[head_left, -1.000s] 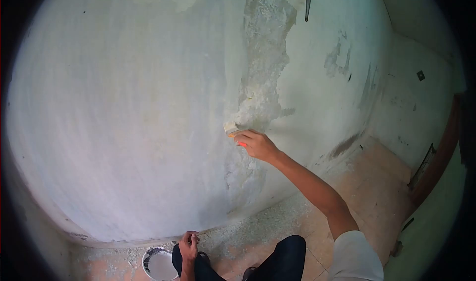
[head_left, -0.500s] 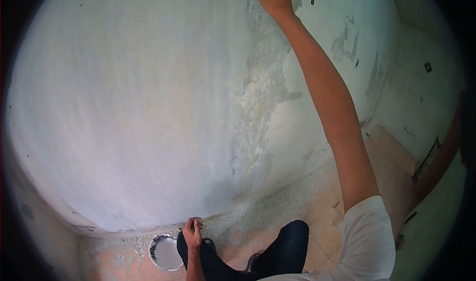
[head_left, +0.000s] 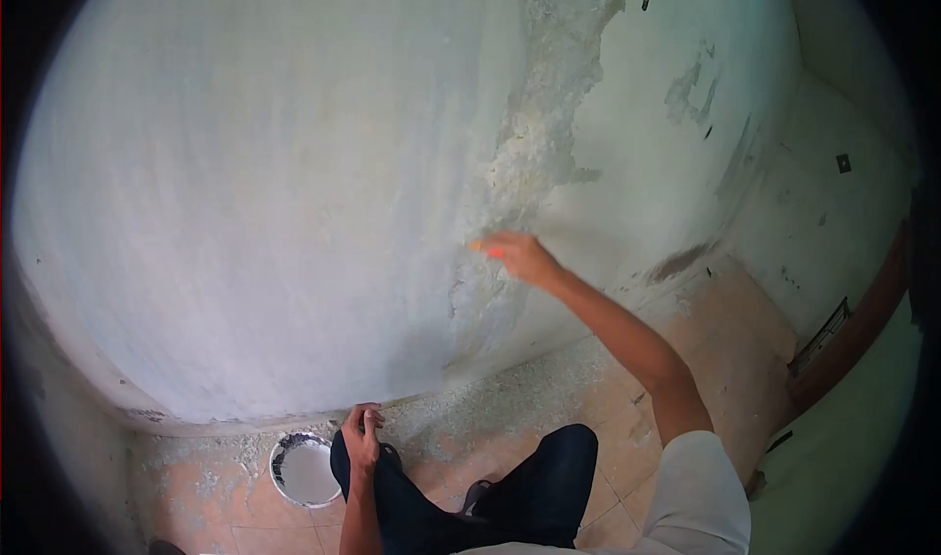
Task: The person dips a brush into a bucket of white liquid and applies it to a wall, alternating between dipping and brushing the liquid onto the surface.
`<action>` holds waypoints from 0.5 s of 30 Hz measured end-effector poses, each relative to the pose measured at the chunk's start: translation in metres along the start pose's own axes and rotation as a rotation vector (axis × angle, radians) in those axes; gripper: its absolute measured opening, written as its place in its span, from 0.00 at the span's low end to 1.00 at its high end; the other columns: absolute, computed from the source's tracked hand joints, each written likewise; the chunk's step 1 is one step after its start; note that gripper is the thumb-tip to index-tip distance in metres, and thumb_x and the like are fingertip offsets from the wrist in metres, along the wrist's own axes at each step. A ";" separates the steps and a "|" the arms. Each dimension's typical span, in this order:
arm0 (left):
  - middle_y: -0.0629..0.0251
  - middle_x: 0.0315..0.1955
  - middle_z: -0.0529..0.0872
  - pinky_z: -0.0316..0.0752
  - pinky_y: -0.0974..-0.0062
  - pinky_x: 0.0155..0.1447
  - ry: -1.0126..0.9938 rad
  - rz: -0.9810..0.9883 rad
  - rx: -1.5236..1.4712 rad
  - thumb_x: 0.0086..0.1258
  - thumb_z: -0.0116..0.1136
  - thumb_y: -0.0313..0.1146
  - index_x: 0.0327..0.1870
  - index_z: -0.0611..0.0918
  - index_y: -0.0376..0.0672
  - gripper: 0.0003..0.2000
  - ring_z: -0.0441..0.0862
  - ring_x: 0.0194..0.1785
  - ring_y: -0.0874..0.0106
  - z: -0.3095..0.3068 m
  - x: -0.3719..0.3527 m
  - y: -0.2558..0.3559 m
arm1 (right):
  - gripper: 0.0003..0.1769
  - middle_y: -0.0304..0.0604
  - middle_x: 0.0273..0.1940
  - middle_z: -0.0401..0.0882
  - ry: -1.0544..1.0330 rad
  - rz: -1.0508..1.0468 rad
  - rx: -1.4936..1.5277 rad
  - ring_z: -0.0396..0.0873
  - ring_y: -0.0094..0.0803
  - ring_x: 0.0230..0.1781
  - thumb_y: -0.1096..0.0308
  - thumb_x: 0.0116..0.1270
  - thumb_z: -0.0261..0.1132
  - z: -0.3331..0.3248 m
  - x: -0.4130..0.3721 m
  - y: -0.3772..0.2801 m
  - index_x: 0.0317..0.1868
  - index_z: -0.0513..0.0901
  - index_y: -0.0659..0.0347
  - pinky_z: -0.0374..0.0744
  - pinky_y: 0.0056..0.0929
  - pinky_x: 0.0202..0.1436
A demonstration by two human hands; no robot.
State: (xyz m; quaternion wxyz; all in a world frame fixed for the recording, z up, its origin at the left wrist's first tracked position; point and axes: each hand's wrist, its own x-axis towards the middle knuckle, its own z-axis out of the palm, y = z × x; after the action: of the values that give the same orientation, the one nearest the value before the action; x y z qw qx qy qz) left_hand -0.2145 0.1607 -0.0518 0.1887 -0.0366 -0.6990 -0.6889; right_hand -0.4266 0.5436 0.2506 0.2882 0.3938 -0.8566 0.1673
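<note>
The right hand (head_left: 524, 258) is stretched forward and to the left on an almost straight arm, wrist a little bent, knuckles up, right at the wall (head_left: 245, 183). Its fingers are closed around a paintbrush (head_left: 487, 251). Only the brush's orange handle shows, poking out on the left of the fingers, and motion blur smears both hand and tool. From that orange stub, the brush's long axis seems to run roughly level, pointing left toward the wall, but the bristle end cannot be made out. The brush sits at the lower part of a rough, flaked strip of plaster (head_left: 534, 153) that runs down the pale wall from the top edge of the view. To the left of this strip the surface is smoother and whiter.

The left hand (head_left: 361, 435) is low and close to the body, lying on a raised knee in dark trousers (head_left: 412, 501). Its fingers are bent together at the top of the knee, and whether they pinch the cloth cannot be told. Just to the left of that knee a small round bucket (head_left: 278, 457) of white paint stands on the tiled floor (head_left: 686, 349), which is speckled with pale crumbs along the foot of the wall. A white sleeve (head_left: 696, 496) covers the right upper arm.
</note>
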 end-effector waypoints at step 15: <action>0.62 0.30 0.89 0.79 0.73 0.44 0.026 -0.043 0.071 0.89 0.56 0.39 0.49 0.88 0.35 0.16 0.85 0.34 0.74 0.004 0.007 -0.002 | 0.12 0.43 0.57 0.92 0.467 -0.169 -0.370 0.91 0.42 0.60 0.79 0.73 0.72 -0.021 0.049 0.006 0.54 0.93 0.57 0.92 0.37 0.63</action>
State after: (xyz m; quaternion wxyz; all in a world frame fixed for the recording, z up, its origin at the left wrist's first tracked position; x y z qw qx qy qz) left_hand -0.2226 0.1632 -0.0515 0.1842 -0.0059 -0.7209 -0.6680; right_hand -0.4494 0.5293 0.2971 0.5568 0.3556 -0.7474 0.0700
